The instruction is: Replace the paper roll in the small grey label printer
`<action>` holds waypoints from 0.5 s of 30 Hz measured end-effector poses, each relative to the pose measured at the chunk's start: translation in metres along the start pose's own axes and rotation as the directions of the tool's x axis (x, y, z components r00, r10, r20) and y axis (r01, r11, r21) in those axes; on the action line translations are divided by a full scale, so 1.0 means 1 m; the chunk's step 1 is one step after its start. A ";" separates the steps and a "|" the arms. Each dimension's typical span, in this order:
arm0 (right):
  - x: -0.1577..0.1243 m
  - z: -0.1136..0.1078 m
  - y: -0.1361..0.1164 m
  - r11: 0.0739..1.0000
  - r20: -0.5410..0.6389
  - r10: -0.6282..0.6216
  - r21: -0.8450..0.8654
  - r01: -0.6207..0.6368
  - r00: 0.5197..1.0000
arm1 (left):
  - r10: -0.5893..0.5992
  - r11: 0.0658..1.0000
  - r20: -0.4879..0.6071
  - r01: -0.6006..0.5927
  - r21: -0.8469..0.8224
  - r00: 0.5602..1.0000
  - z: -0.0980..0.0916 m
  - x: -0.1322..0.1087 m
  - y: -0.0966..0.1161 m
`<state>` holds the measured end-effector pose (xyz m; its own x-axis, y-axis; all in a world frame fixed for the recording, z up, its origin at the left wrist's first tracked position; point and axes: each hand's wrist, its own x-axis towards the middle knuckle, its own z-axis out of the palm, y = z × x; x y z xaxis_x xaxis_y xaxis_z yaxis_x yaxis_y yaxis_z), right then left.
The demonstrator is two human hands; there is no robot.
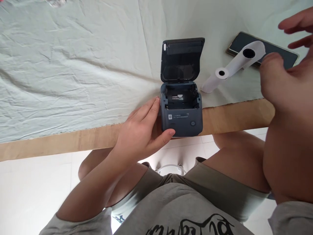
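A dark blue portable thermal printer (182,127) lies at the table's front edge with its lid (182,60) raised and its paper bay exposed; a small white label shows inside the bay. My left hand (140,127) holds the printer's left side, thumb on the front corner and fingers along the side. Two white paper rolls stand to the right of the printer, a smaller roll (212,81) and a larger roll (258,49), both with dark cores. My right hand (290,71) hovers at the right edge, fingers apart and holding nothing, partly cut off by the frame.
A dark phone (241,40) lies behind the larger roll, partly covered by it and by my right hand. A wrinkled pale cloth (73,71) covers the table, leaving a strip of bare wooden edge (93,140). Something shiny (56,2) sits at the top left.
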<state>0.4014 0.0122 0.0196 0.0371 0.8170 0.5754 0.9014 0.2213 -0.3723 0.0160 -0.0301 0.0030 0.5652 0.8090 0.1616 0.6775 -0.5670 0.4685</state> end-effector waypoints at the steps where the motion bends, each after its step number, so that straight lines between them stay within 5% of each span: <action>1: 0.005 0.001 0.011 0.995 0.041 -0.094 -0.016 0.094 0.995 | -0.002 1.000 0.001 0.002 -0.002 1.000 0.000 0.000 0.000; 4: 0.018 0.010 0.031 0.979 0.203 -0.194 -0.022 0.203 0.960 | -0.030 0.999 0.020 0.031 -0.016 0.999 -0.001 -0.001 -0.001; 7: 0.026 0.021 0.035 0.998 0.301 0.010 -0.056 0.007 0.953 | -0.056 0.998 0.038 0.057 -0.028 0.998 -0.002 -0.001 -0.001; 10: 0.027 0.027 0.036 0.989 0.286 0.141 -0.086 -0.122 0.948 | -0.051 0.998 0.039 0.052 -0.024 0.998 -0.003 0.000 -0.001; 15: 0.014 0.018 0.033 0.991 0.225 0.136 -0.045 -0.129 0.965 | -0.061 0.998 0.045 0.062 -0.030 0.997 -0.002 0.000 -0.001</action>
<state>0.4238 0.0411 0.0023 0.0613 0.9380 0.3412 0.9075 0.0899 -0.4104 0.0142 -0.0293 0.0044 0.5432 0.8343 0.0937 0.6972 -0.5104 0.5034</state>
